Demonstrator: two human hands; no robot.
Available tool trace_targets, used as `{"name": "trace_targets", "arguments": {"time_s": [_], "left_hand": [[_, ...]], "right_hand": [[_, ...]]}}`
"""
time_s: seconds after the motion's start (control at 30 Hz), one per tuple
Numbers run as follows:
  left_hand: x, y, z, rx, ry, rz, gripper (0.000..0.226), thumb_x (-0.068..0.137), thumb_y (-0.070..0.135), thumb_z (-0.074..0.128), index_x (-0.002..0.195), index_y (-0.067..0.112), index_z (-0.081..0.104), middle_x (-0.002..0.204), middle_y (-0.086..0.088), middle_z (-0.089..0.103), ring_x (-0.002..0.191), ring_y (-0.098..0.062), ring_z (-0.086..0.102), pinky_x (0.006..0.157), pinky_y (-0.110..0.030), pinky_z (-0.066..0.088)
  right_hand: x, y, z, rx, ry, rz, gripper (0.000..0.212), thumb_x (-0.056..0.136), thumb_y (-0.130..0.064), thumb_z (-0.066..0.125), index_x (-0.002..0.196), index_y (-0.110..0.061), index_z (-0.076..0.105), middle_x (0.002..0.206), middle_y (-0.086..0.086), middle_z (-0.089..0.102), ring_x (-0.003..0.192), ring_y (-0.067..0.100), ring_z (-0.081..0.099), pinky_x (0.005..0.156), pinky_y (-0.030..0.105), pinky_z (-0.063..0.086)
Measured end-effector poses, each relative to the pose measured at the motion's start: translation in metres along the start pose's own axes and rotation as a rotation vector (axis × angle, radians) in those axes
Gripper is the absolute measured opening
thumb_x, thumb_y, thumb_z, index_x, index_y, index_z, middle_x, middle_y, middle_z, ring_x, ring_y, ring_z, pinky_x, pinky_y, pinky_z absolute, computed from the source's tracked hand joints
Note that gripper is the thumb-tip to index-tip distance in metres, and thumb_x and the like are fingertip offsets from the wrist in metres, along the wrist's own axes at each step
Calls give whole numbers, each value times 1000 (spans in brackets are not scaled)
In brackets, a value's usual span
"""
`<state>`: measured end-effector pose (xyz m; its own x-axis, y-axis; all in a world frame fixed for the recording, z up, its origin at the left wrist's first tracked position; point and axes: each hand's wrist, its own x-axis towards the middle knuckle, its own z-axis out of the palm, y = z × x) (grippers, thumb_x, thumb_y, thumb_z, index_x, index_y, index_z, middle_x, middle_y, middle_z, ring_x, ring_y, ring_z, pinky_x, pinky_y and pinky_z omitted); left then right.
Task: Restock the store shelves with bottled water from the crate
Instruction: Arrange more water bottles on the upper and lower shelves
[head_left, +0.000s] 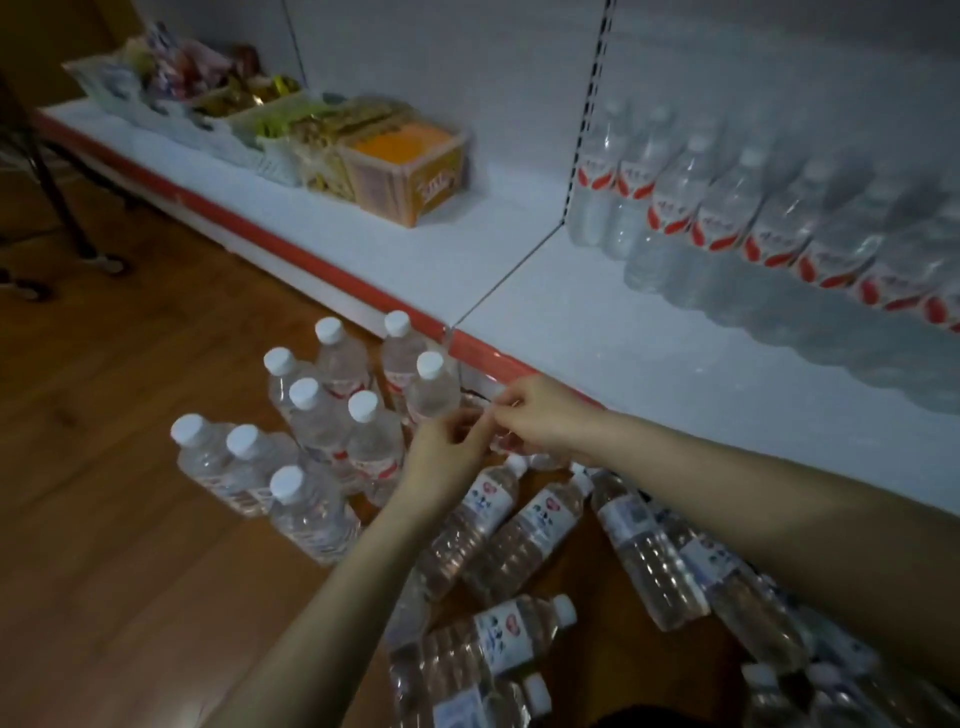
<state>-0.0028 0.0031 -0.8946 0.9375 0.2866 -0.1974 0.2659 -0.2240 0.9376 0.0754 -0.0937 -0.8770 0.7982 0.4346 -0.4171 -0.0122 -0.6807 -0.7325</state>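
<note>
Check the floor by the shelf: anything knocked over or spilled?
Yes. Several loose bottles lie on their sides, scattered across the wooden floor below the shelf, while the red-label bottles left of them stand upright. No spill shows.

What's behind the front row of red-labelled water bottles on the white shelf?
More of the same bottles, then the white back panel; the front row covers most of them.

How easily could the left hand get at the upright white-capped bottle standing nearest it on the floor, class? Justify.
Probably yes. The left hand sits right beside that upright bottle, with nothing between them. Its fingers meet the right hand over something blurred, so it may need freeing first.
</note>
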Motion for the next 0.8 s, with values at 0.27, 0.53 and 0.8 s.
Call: {"name": "trace_targets", "arguments": {"time_s": [0.27, 0.53, 0.8], "left_hand": [[17, -94, 69, 142, -33, -207, 21, 96, 17, 44, 109, 5, 55, 95, -4, 61, 90, -22, 60, 74, -20, 51], [27, -137, 98, 470, -189, -240, 28, 91, 29, 52, 105, 6, 59, 102, -10, 66, 92, -25, 63, 83, -38, 52], [40, -142, 107, 950, -294, -182, 42, 89, 33, 52, 121, 6, 51, 127, -16, 45, 117, -33, 43, 95, -36, 40]], "right_hand": [[34, 118, 66, 256, 94, 382, 18, 90, -30, 55, 92, -12, 59, 83, 8, 61, 73, 21, 58, 65, 29, 49], [36, 187, 94, 509, 253, 619, 26, 91, -23, 55, 109, -5, 62, 89, 8, 62, 87, 25, 59, 85, 40, 53], [34, 196, 104, 1189, 276, 762, 32, 85, -22, 66, 111, -4, 59, 106, 16, 64, 84, 24, 63, 70, 35, 54]]}}
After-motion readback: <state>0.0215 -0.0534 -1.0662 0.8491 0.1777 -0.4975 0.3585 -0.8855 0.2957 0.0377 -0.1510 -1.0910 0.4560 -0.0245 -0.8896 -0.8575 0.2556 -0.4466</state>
